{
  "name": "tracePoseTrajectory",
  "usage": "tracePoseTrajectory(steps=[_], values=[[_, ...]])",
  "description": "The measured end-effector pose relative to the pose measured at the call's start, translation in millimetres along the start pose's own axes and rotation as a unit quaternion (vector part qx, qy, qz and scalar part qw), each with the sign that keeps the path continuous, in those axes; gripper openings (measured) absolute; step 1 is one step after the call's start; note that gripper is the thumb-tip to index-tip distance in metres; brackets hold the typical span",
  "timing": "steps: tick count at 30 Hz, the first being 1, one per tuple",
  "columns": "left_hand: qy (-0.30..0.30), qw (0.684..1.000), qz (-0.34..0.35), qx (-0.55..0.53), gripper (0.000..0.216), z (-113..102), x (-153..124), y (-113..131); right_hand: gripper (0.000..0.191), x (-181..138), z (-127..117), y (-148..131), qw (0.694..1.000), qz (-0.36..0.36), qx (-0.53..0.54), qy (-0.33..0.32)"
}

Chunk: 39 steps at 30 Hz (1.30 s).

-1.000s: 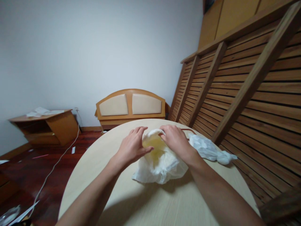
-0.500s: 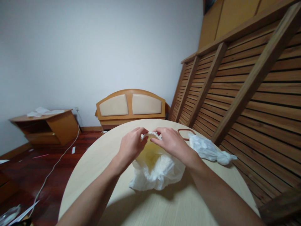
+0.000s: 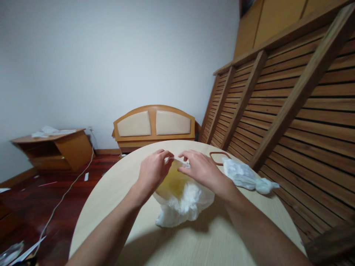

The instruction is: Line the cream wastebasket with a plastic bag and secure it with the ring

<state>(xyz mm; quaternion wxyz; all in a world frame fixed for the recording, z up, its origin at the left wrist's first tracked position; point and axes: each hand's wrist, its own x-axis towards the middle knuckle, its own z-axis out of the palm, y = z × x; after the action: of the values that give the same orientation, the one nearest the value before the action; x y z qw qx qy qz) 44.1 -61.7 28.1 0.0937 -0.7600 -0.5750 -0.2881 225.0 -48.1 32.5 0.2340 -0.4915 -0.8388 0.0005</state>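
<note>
A thin white plastic bag (image 3: 181, 201) with something yellow (image 3: 171, 181) inside lies in the middle of a round pale wooden table (image 3: 119, 195). My left hand (image 3: 152, 173) pinches the bag's top edge from the left, fingers closed on the plastic. My right hand (image 3: 200, 170) pinches the same edge from the right, so that the two hands almost meet over the bag's mouth. The bag's lower part bunches on the table below my hands.
A second crumpled white bag (image 3: 245, 176) lies to the right on the table. A brown rubber ring (image 3: 220, 157) sits behind it. A slatted wooden bed frame (image 3: 291, 99) leans along the right. A headboard (image 3: 154, 125) and a low cabinet (image 3: 55, 147) stand by the wall.
My hands have drawn together at the bag's mouth, from resting over it to pinching its edge. The bag's top has gathered and risen, and its body has pulled in to the left.
</note>
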Motion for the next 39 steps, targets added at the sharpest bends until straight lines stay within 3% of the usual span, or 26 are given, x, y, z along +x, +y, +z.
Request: tracePoseTrajectory(steps=[2,7,13,16,20,23,29,39], values=[[0.003,1.0,-0.014,0.002,0.015,0,1,-2,0.037,-3,-1,5,1.0,0.009,-0.01,-0.006],[-0.006,0.999,-0.035,0.014,0.017,0,2,-4,0.013,-6,-2,5,0.998,0.023,-0.05,-0.029],[-0.014,0.999,-0.028,0.033,0.019,-1,2,-8,0.019,-1,1,-3,0.999,0.01,-0.047,-0.024],[-0.012,0.999,-0.008,0.029,0.02,0,1,-8,0.024,1,5,-1,1.0,0.0,-0.024,-0.01],[0.003,0.998,0.061,0.003,0.039,1,1,-5,0.023,3,12,3,1.0,-0.012,0.001,0.017],[-0.006,0.997,0.075,0.001,0.027,2,1,-3,0.024,6,14,5,0.999,-0.031,0.026,0.021],[-0.045,0.998,0.03,0.025,0.009,4,3,-7,0.026,4,5,9,0.997,-0.047,0.066,-0.018],[-0.066,0.997,0.022,0.041,0.008,0,-1,0,0.019,-2,-2,-11,0.997,0.039,-0.059,-0.005]])
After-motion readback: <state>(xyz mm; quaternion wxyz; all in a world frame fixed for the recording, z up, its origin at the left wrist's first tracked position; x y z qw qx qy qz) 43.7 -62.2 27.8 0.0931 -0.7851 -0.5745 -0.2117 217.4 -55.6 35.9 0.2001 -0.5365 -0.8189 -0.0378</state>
